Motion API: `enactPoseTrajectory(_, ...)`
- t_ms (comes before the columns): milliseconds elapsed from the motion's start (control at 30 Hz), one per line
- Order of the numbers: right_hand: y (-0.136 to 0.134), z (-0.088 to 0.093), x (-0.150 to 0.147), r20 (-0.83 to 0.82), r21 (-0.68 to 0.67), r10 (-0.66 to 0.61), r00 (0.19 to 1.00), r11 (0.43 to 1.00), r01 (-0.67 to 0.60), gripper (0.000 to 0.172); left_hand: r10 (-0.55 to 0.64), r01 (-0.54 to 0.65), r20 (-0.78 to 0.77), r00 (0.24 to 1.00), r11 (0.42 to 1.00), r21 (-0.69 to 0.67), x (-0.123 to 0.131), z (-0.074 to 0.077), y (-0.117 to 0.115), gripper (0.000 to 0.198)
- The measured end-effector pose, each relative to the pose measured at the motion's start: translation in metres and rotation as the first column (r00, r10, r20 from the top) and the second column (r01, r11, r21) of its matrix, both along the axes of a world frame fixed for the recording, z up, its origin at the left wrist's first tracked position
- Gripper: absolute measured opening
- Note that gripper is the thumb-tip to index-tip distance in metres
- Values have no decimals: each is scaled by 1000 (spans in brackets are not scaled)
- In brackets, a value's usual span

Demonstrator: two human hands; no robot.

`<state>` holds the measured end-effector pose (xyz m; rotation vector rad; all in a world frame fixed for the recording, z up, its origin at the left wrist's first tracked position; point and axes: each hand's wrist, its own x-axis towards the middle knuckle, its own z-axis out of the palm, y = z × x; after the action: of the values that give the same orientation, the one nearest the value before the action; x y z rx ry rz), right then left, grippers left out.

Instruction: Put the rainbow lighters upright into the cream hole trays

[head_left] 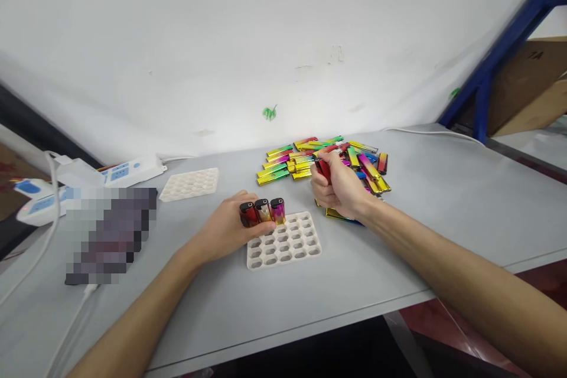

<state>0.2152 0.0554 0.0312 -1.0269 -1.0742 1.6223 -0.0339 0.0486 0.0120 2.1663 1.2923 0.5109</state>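
My left hand (234, 221) is closed around a row of three upright lighters, a red one (248, 214), a pale gold one (263, 211) and a purple-to-yellow one (278, 211). They stand over the back left of a white tray (284, 261) with rows of oval holes; whether their bottoms sit in holes is hidden. At the near side of a pile of shiny multicoloured lighters (272, 176), my right hand (337, 184) is closed on a red lighter (325, 169), partly covered by its fingers.
A second white tray (190, 184) lies farther back on the left of the grey table (354, 283). Power strips (126, 172), white cables and a blurred-out dark device (119, 230) occupy the left side. A white wall (221, 71) rises behind; a blue metal frame (482, 100) stands right.
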Motion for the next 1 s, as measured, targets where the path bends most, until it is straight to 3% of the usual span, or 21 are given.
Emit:
enactPoseTrajectory(333,-2,-1,-1,-6,-1,24,1000,1000,-24,60,13,-13,7,1000,1000,-11,2,2,-1,36)
enactPoseTrajectory(567,-3,0,-3,2,-14,26,1000,1000,-26,50,-17,20,71,997,999,-37,5,2,-3,37)
enactPoseTrajectory(733,-2,-5,-6,40,-22,14,999,1000,-13,53,-33,35,91,995,999,-17,6,-1,-3,36)
enactPoseTrajectory(867,-1,-10,-6,90,142,-8,996,990,-5,47,-45,44,93,995,999,20,6,-3,-1,37)
enactPoseTrajectory(1000,-5,-8,-5,253,328,68,965,932,-152,32,-31,28,79,996,999,36,5,-4,-1,37)
